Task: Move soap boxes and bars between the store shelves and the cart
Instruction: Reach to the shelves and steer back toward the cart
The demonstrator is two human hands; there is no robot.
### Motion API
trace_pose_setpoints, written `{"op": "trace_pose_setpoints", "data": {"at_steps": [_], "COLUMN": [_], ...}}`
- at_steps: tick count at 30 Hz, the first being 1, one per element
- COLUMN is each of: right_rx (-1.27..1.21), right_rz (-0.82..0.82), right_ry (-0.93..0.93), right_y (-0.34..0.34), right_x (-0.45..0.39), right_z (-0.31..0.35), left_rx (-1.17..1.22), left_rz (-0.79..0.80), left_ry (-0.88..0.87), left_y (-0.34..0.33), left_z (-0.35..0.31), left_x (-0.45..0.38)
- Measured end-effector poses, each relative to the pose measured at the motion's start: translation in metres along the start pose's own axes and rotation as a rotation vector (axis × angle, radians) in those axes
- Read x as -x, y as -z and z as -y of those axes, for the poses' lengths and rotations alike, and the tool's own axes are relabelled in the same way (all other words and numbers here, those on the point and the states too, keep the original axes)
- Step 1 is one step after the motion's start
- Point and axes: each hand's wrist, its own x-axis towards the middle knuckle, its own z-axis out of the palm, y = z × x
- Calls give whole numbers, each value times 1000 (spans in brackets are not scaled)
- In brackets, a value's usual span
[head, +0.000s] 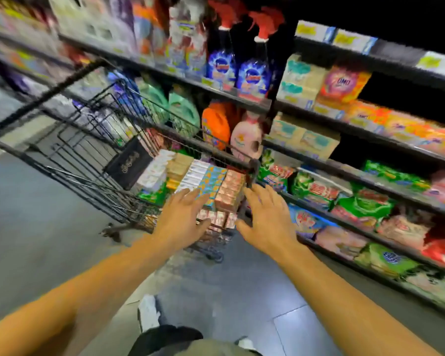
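A black wire cart (70, 160) stands in the aisle beside the store shelves (370, 140). Its near end holds rows of stacked soap boxes: pink ones (230, 191), blue-and-yellow ones (213, 182), white ones (152, 173) and tan ones (179, 165). My left hand (183, 219) reaches over the blue and pink boxes with fingers spread, holding nothing. My right hand (267, 219) hovers at the cart's near right corner, fingers straight, just beside the pink stack. Whether either hand touches the boxes cannot be told through the blur.
A dark box (129, 165) leans inside the cart left of the soap. The shelves on the right carry detergent bags (362, 204), spray bottles (252, 70) and orange powder boxes (344, 83). Grey floor (36, 240) lies open to the left. My shoe (148, 312) shows below.
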Motion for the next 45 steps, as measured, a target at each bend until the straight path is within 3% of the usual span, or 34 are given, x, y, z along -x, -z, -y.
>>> {"op": "trace_pose_setpoints", "data": {"at_steps": [9,15,25,33,45], "right_rx": [-102,-145,-321,-496,-647], "right_rz": [33,125,236,453,648], "right_ry": [-34,-74,-117,-238,-431], "right_y": [-71,-106,-166,-238,-368], "right_x": [-88,-134,-228,-313,-401], "right_z": [126,173,175,173,190], "left_rx": [-32,-13,27,71,192], "left_rz": [37,59,200,297,404], "left_ry": [19,56,67,134,202], "left_y": [10,13,-14,-59,-137], "left_z": [179,257,320,366,413], "left_x": [10,-1,-80,-153,-194]}}
